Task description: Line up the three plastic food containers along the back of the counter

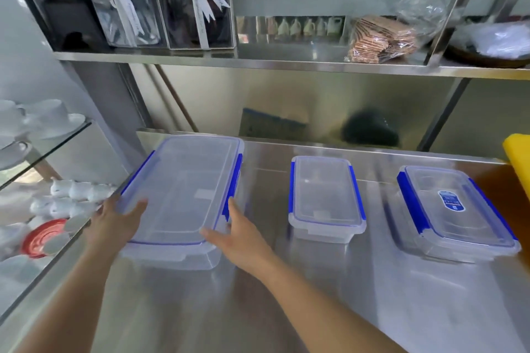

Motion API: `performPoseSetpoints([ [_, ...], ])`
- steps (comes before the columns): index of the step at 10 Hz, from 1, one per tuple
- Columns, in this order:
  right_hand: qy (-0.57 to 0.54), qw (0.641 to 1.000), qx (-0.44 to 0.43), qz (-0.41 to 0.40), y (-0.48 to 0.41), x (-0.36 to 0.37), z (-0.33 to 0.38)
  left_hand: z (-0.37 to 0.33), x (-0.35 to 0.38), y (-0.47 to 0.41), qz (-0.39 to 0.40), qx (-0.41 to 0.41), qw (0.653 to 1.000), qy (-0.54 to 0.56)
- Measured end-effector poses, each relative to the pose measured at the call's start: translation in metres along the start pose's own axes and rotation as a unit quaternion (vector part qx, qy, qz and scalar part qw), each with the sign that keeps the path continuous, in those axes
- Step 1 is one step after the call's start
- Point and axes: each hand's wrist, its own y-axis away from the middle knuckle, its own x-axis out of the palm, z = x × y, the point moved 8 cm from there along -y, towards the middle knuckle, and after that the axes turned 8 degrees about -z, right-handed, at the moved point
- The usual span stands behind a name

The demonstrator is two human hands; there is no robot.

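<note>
Two bare forearms reach in from the near edge over the steel counter (286, 295). The left hand (113, 221) grips the near left corner of the large container (183, 195), thumb laid on the lid and fingers hidden round the side. The right hand (238, 238) is spread against its near right corner, thumb on the lid edge and forefinger up along the blue side clip.

That container is clear plastic with a clear lid, a thin blue seal line and blue clips on its long sides; it sits at the counter's left, its far end near the back edge.

Well apart to the right stands the small container (327, 198), same make, blue clips on both sides. Farther right lies the labelled container (456, 209), turned slightly askew, with a blue sticker on the lid whose writing is too blurred to read.

Above, a shelf (286, 61) holds two ribbon-tied clear boxes (160, 0) and what may be wrapped wafers (381, 40).
</note>
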Motion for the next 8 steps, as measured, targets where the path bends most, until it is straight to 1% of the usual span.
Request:
performPoseSetpoints([
  [1, 0.018, 1.000, -0.009, 0.001, 0.000, 0.022, -0.002, 0.000, -0.002, -0.002, -0.002, 0.025, 1.000, 0.002],
  [2, 0.027, 0.999, -0.013, -0.023, 0.002, 0.024, -0.002, -0.001, -0.002, -0.004, 0.006, 0.040, 0.999, 0.016],
  [3, 0.044, 0.999, -0.012, -0.018, 0.001, 0.024, -0.003, 0.001, 0.001, -0.007, 0.013, 0.042, 0.999, 0.032],
  [4, 0.050, 0.999, 0.000, 0.000, 0.002, 0.024, -0.003, 0.004, 0.002, -0.009, 0.024, 0.032, 0.999, 0.031],
  [6, 0.091, 0.996, 0.008, 0.014, 0.006, 0.023, -0.002, 0.004, 0.006, -0.014, 0.023, 0.044, 0.999, 0.019],
  [7, 0.096, 0.995, 0.005, 0.017, 0.012, 0.008, 0.006, 0.001, 0.004, -0.011, 0.016, 0.045, 0.999, -0.003],
  [8, 0.084, 0.996, -0.002, -0.021, 0.021, -0.029, 0.019, -0.021, -0.015, 0.002, -0.031, 0.071, 0.996, -0.033],
])
